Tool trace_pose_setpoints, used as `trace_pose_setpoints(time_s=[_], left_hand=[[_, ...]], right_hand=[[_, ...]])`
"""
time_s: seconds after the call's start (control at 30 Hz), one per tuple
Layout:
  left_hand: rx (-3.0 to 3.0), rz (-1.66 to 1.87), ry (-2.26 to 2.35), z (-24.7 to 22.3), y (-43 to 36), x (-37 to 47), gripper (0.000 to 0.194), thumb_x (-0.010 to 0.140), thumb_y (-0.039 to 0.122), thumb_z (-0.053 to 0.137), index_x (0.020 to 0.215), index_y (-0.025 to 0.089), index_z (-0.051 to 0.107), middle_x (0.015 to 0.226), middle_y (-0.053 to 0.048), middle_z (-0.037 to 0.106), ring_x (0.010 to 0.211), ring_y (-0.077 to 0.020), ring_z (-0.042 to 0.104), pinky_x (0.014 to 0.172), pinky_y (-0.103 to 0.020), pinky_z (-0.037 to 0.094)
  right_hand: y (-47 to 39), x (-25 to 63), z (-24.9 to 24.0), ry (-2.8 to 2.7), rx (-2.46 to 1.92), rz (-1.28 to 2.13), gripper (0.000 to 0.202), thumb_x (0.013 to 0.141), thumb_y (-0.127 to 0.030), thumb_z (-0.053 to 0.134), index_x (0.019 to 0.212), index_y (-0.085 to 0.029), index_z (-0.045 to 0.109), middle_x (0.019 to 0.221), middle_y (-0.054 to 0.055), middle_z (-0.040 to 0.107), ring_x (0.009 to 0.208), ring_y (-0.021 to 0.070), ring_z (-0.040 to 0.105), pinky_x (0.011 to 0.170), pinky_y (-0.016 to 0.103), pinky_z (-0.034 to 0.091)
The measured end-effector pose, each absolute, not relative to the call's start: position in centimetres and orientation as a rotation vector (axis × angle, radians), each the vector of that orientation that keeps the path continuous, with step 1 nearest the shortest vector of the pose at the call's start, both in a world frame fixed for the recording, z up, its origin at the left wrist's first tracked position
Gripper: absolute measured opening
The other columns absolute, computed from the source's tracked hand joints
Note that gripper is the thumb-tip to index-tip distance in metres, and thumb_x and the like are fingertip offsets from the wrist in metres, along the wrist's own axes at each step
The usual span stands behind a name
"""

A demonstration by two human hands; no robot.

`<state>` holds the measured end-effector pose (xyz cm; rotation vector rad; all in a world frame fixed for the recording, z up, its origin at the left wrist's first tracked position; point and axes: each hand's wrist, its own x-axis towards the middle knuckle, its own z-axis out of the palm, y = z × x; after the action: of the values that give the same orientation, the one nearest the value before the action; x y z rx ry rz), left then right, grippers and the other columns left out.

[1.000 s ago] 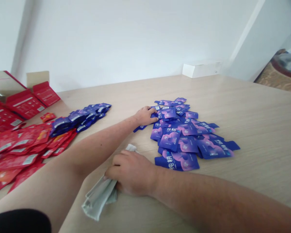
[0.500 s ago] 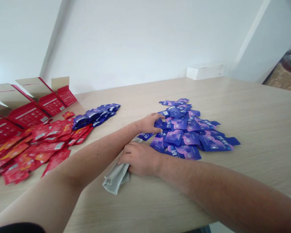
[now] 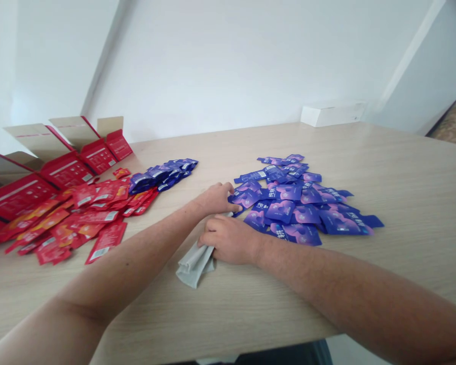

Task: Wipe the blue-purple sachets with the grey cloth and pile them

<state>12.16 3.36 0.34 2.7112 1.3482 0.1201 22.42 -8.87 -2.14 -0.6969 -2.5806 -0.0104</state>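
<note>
My left hand (image 3: 217, 198) reaches to the near left edge of a spread pile of purple sachets (image 3: 302, 214). Its thumb and fingers are closed on the end of one purple sachet (image 3: 244, 198), which lies partly against its neighbours. Just in front of it, my right hand (image 3: 230, 238) rests on the table with its fingers closed over a folded light grey cloth (image 3: 196, 264). Part of the cloth is hidden beneath that hand and the left wrist.
Red and orange sachets (image 3: 105, 216) lie heaped at the left, with a row of dark purple sachets (image 3: 163, 175) behind them. Opened red boxes (image 3: 70, 170) stand along the far left. A white box (image 3: 332, 113) sits by the wall on the wooden table (image 3: 414, 203).
My left hand has drawn back leftward from the pile with a purple sachet at its fingertips. My right hand stays on the cloth. The view has turned slightly left.
</note>
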Motion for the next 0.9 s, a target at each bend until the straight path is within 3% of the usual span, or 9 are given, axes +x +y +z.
trace_pose_setpoints(time_s=[0.17,0.3,0.5,0.6,0.7,0.9], left_hand=[[2.770,-0.050,1.370,0.6,2.7,13.0,0.080,0.059,0.076,0.067,0.117,0.022,0.061,0.112,-0.014,0.065,0.102,-0.0324,0.063,0.082,-0.039,0.050],[2.762,-0.044,1.276,1.4,2.5,13.4,0.076,0.058,0.065,0.073,0.117,0.019,0.059,0.109,-0.011,0.068,0.095,-0.0289,0.064,0.075,-0.034,0.048],[2.690,0.197,0.982,2.6,2.0,12.8,0.024,0.085,0.042,0.052,0.086,0.020,0.062,0.075,0.000,0.065,0.069,-0.0153,0.057,0.060,-0.025,0.040],[2.586,0.357,1.084,3.1,2.0,11.2,0.023,0.087,0.039,0.051,0.079,0.020,0.061,0.065,0.002,0.059,0.061,-0.0127,0.052,0.055,-0.023,0.035],[2.352,0.493,1.300,3.4,2.2,8.1,0.024,0.086,0.042,0.053,0.083,0.020,0.062,0.064,0.002,0.059,0.058,-0.0116,0.052,0.052,-0.022,0.034],[1.966,0.369,1.377,2.0,1.3,0.5,0.029,0.077,0.047,0.063,0.077,0.019,0.062,0.055,0.005,0.052,0.046,-0.0086,0.043,0.043,-0.020,0.028]], right_hand=[[-8.9,22.3,-2.2,-2.594,-0.686,-0.013,0.023,0.083,-0.020,0.064,0.105,-0.020,0.070,0.094,0.007,0.061,0.095,0.0224,0.052,0.088,0.035,0.044],[-9.0,22.3,-2.2,-2.600,-0.683,-0.015,0.024,0.083,-0.020,0.064,0.107,-0.020,0.070,0.095,0.007,0.061,0.096,0.0226,0.053,0.089,0.035,0.044],[-9.1,22.3,-2.1,-2.600,-0.706,0.018,0.024,0.083,-0.021,0.064,0.106,-0.023,0.069,0.096,0.006,0.060,0.094,0.0219,0.053,0.086,0.034,0.044],[-9.0,22.4,-2.1,-2.609,-0.721,0.040,0.025,0.083,-0.020,0.064,0.107,-0.023,0.069,0.097,0.006,0.060,0.096,0.0218,0.052,0.086,0.034,0.044],[-9.0,22.4,-2.0,-2.616,-0.711,0.049,0.024,0.084,-0.021,0.064,0.107,-0.022,0.069,0.097,0.006,0.060,0.095,0.0216,0.052,0.086,0.035,0.044],[-10.4,21.3,-1.4,-2.527,-0.720,0.115,0.026,0.083,-0.014,0.064,0.108,-0.020,0.068,0.097,0.006,0.060,0.093,0.0203,0.052,0.083,0.034,0.045]])
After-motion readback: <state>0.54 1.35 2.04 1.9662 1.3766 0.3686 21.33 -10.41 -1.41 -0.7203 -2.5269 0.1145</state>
